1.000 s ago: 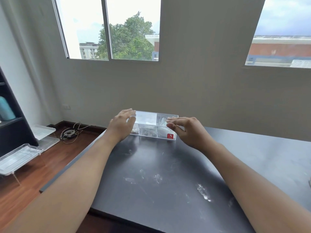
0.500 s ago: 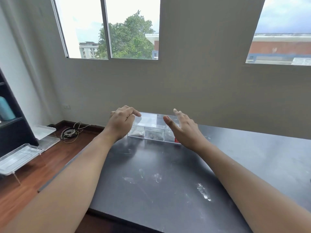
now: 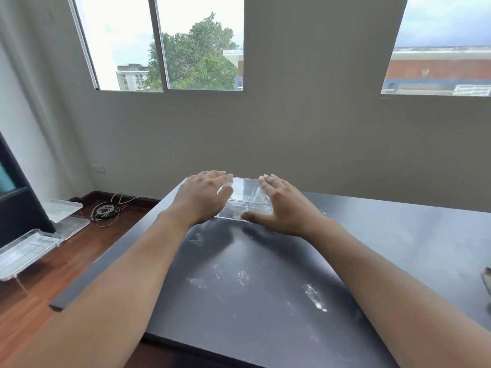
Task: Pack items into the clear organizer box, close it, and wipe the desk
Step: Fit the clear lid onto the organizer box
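The clear organizer box (image 3: 245,197) sits near the far left corner of the dark desk (image 3: 265,301), close to the wall. Its lid lies flat on top. My left hand (image 3: 204,195) rests palm down over the box's left end, fingers spread. My right hand (image 3: 281,204) lies flat over its right end, with the thumb along the front wall. Both hands cover most of the box, so its contents are hard to make out. White smears (image 3: 314,297) mark the desk in front of me.
A dark object (image 3: 487,285) pokes in at the desk's right edge. On the wood floor to the left are clear plastic trays (image 3: 29,245), a coil of cables (image 3: 106,211) and a dark shelf unit (image 3: 16,197). The wall stands just behind the box.
Both hands moved from gripping the box's front corners to lying flat on top of it. The box has slid farther away, toward the wall.
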{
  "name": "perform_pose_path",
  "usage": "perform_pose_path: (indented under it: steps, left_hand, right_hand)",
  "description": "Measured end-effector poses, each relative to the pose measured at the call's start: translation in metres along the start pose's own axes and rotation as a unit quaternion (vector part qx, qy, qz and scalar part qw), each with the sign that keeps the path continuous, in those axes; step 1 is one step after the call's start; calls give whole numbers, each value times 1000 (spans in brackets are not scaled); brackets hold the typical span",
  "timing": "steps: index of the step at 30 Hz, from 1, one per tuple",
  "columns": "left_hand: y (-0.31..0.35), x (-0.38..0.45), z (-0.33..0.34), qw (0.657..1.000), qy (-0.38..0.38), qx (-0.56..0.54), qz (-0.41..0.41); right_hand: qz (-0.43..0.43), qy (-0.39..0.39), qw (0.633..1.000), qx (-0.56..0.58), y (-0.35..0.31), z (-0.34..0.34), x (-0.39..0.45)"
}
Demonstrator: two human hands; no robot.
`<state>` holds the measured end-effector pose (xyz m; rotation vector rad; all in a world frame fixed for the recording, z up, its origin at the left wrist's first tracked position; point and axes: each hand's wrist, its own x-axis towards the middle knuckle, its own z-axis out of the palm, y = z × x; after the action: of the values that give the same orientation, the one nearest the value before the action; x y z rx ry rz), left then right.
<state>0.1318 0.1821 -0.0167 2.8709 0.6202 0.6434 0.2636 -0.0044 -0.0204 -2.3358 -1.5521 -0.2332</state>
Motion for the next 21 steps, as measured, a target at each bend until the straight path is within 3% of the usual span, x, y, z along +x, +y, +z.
perform_pose_path:
  steps: [8, 12, 16, 19, 21]
  left_hand:
    - [-18, -1, -3, 993, -10, -35, -108]
    - [-30, -1, 2, 995, 12, -30, -95]
    - [-36, 1, 3, 992, 86, -20, -93]
    - [-31, 1, 6, 990, 130, -14, -44]
    - [-25, -1, 9, 993, 114, -29, -12]
  right_hand:
    - [21, -3, 1000, 14, -8, -9, -4]
    - [18, 30, 998, 46, -5, -10, -5]
    - [14, 56, 997, 56, -1, -11, -5]
    - [-1, 54, 997, 60, 1, -10, -4]
    - [-12, 56, 997, 56, 4, -8, -3]
